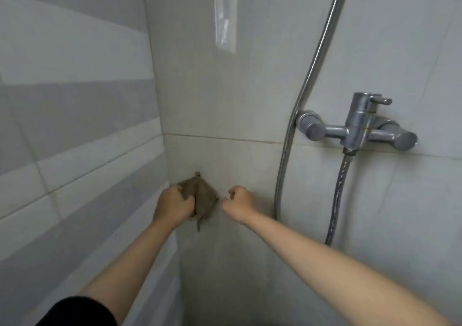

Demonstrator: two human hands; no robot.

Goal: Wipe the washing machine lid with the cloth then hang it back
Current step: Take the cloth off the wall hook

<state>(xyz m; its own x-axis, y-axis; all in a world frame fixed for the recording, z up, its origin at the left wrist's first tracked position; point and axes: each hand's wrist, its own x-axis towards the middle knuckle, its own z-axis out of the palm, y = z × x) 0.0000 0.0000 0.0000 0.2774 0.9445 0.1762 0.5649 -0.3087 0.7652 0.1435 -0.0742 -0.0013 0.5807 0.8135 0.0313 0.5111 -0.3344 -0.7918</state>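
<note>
A brown cloth [203,198] hangs from a small hook [197,173] on the tiled wall, near the corner. My left hand [173,205] grips the cloth's left side, fingers closed into the fabric. My right hand [238,203] is just right of the cloth, fingers curled, its fingertips at the cloth's right edge; whether it pinches the fabric is unclear. The washing machine lid is out of view.
A chrome shower mixer tap [357,125] sticks out from the wall at the right. Its metal hose [295,125] loops down close to my right forearm. Striped tiles [75,125] cover the left wall.
</note>
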